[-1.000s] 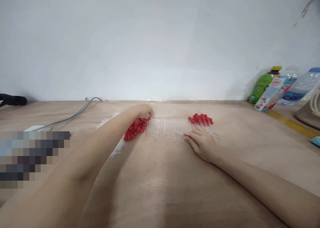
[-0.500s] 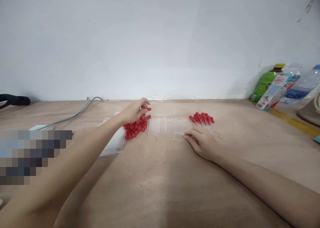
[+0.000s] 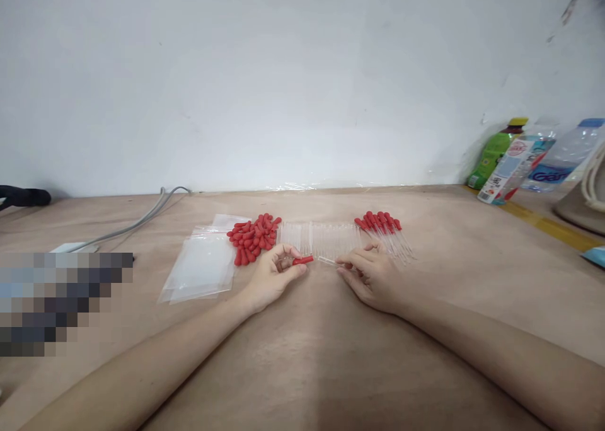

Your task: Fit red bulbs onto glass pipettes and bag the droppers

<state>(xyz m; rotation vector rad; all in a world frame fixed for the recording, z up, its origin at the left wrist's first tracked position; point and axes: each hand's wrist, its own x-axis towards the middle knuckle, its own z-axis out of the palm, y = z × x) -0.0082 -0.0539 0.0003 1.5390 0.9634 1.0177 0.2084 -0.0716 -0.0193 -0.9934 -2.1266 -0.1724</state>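
Between the thumb and fingers of my left hand [image 3: 278,272] is a red rubber dropper bulb [image 3: 303,261], its end pointing right. My right hand [image 3: 371,273] pinches a clear glass dropper tube [image 3: 327,261], whose end points left toward the bulb; a small gap separates the two. Behind my hands lies a row of clear dropper tubes [image 3: 307,237], side by side. A pile of loose red bulbs [image 3: 255,237] sits left of that row. Right of it, several droppers with red bulbs fitted [image 3: 384,223] lie together, partly behind my right hand.
Clear plastic bags [image 3: 201,264] lie flat left of the bulb pile. A grey cable [image 3: 142,217] runs across the table at the left, near a blurred-out area. Bottles [image 3: 496,150] and a carton [image 3: 515,169] stand at the far right by the wall, beside yellow tape [image 3: 543,224].
My left hand has come from above the bulb pile toward the right and nearer me, carrying a red bulb. My right hand has stayed nearly in place with the tube; the view has shifted slightly.
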